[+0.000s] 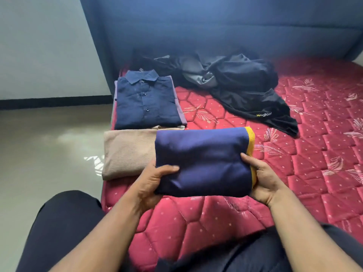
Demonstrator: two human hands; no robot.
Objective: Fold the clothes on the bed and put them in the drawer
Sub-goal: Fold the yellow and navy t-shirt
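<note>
Gripping the folded blue garment (pixel 202 161) at both ends, left hand (pixel 151 185) and right hand (pixel 263 181) curl around it; soft, light, likely unfolds unless supported underneath.

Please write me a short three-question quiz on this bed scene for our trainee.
1. True or false: both hands grip the folded navy garment.
2. Which item on the bed is still unfolded? A) beige garment B) black clothes C) blue shirt
3. What colour shows at the navy garment's right edge?

Key:
1. True: the left hand and right hand hold its two ends.
2. B: they lie crumpled near the headboard.
3. Yellow.
</note>
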